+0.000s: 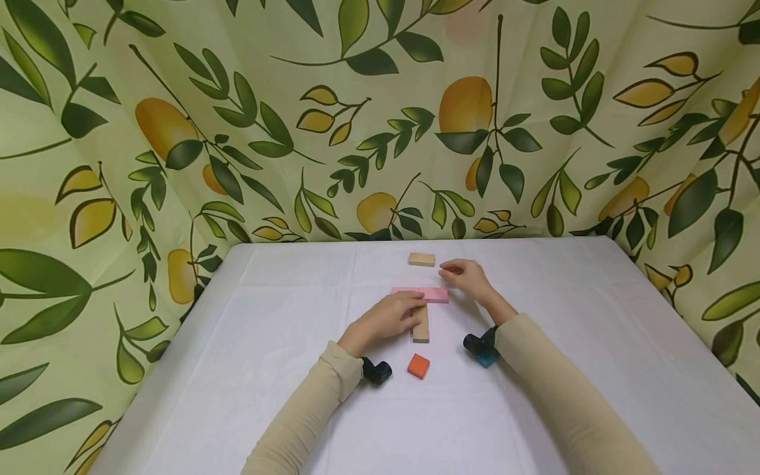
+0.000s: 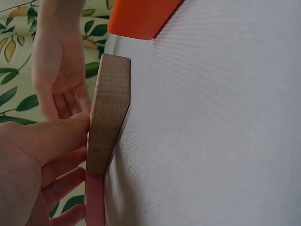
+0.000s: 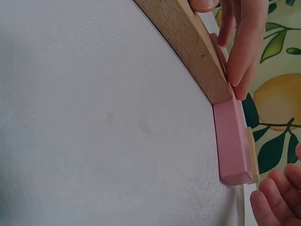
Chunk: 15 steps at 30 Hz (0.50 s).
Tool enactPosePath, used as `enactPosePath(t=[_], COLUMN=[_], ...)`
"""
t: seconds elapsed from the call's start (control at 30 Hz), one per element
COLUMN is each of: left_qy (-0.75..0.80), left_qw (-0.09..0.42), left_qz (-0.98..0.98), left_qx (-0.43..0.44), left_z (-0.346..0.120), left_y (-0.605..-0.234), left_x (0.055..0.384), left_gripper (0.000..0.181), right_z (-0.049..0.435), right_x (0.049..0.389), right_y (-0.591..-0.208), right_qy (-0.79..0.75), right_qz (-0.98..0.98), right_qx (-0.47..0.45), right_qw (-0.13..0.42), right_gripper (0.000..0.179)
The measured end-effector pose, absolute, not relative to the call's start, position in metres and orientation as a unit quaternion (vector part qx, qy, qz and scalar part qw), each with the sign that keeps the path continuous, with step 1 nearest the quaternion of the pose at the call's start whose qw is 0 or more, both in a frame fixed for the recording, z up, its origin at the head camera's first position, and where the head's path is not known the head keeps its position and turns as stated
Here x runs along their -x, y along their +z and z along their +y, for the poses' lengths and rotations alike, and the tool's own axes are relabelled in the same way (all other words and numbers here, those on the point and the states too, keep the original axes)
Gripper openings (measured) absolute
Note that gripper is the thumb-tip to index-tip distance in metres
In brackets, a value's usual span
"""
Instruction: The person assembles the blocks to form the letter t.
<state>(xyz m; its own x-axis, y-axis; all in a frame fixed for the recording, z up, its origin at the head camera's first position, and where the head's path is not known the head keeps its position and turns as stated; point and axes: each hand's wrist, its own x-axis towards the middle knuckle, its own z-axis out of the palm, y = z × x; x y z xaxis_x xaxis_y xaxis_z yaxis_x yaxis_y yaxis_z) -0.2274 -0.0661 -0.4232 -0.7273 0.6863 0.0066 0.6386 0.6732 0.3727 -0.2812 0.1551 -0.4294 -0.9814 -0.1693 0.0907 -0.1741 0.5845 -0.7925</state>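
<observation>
A plain wooden block (image 1: 421, 332) lies lengthwise on the table, its far end against a pink block bar (image 1: 436, 295) that runs crosswise, so the two form a T. My left hand (image 1: 388, 315) rests over the spot where they meet. In the left wrist view its thumb (image 2: 66, 134) touches the wooden block, while the other fingers extend toward the pink piece. Just beyond the pink bar's right end, my right hand (image 1: 469, 277) hovers with loosely bent fingers and nothing between them.
A second wooden block (image 1: 421, 259) lies beyond the pink bar, near the table's far edge. Closer to me sits an orange block (image 1: 418, 366). A teal block (image 1: 488, 358) is partly hidden beneath the right wrist camera. Behind the white table (image 1: 285, 297) hangs a leaf-patterned curtain (image 1: 380, 132).
</observation>
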Motion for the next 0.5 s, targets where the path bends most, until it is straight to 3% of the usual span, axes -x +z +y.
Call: enactPosePath(t=[0.5], left_qy=[0.171], left_qw=[0.068], left_qz=[0.915], left_qx=[-0.36], left_z=[-0.066], left_y=[-0.424], left_x=[0.228], left_gripper=[0.044], right_z=[0.151], right_x=[0.303], right_y=[-0.437], right_qy=[0.479], right_qz=[-0.877], right_qx=[-0.029], right_qw=[-0.026], right_gripper=[0.036])
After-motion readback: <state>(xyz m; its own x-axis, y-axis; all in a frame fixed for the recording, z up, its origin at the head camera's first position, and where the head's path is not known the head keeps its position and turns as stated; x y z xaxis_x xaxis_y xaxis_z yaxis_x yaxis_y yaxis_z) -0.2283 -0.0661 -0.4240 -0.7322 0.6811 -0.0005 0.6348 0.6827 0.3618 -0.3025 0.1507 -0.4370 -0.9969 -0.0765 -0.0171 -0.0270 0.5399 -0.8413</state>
